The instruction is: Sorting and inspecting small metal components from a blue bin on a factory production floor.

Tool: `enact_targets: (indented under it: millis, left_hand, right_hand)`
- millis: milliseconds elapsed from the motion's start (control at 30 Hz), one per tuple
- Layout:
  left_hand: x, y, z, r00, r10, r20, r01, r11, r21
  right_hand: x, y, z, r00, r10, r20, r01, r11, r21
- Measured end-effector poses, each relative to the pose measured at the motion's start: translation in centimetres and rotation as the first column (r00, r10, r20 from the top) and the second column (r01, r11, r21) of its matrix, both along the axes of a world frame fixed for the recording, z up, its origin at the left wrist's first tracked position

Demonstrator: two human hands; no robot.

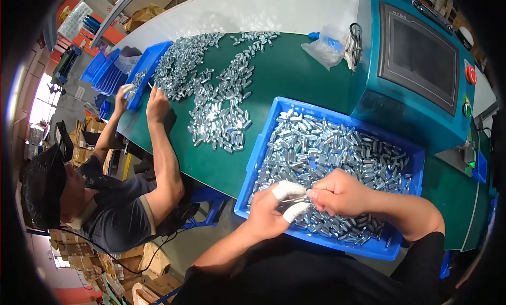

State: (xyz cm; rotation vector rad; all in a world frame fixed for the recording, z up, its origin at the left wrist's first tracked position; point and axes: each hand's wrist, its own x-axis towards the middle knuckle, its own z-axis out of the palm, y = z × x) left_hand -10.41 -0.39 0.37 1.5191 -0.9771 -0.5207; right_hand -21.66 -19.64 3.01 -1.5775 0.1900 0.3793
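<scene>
Both of my hands meet over the near side of a blue tray [256,163], which is heaped with small shiny metal cylindrical pieces [327,147]. White coverings wrap the thumb and a finger of my left hand [266,213]. Between those fingertips it pinches at least one slim metal piece [289,200]. My right hand [340,194] is bare, its fingers curled closed at the tip of that piece. Whatever its fingertips grip is mostly hidden.
A teal machine [363,102] with a dark screen [419,57] stands behind the tray at right. More metal pieces [219,120] lie loose across the green table [287,68]. At left, a co-worker [121,215] handles pieces beside another blue tray [154,56]. A plastic bag [322,55] lies at the back.
</scene>
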Motion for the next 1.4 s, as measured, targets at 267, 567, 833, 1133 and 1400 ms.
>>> enact_targets:
  millis: [267,567,833,1133,1400]
  left_hand:
    - [1.2,0.1,0.1,0.997,0.076,-0.005,-0.076,0.996,0.051]
    - [6.1,-0.5,0.3,0.946,0.203,0.252,-0.235,0.967,0.102]
    - [12.0,2.0,-3.7,0.505,0.160,0.848,-0.511,0.847,0.144]
    - [11.9,2.8,-3.2,0.466,0.020,0.884,-0.399,0.897,0.190]
    - [8.6,2.1,0.1,0.911,0.233,0.340,-0.278,0.956,0.091]
  right_hand:
    - [-0.4,-2.7,2.2,0.851,0.190,0.490,0.070,0.883,-0.464]
    - [-0.4,-2.7,1.4,0.874,-0.018,0.486,0.232,0.894,-0.384]
    - [0.0,-2.3,0.6,0.855,0.056,0.516,0.201,0.881,-0.429]
    - [0.3,-1.7,0.1,0.866,0.088,0.493,0.146,0.897,-0.417]
    - [0.1,-1.3,0.5,0.878,0.008,0.478,0.174,0.926,-0.336]
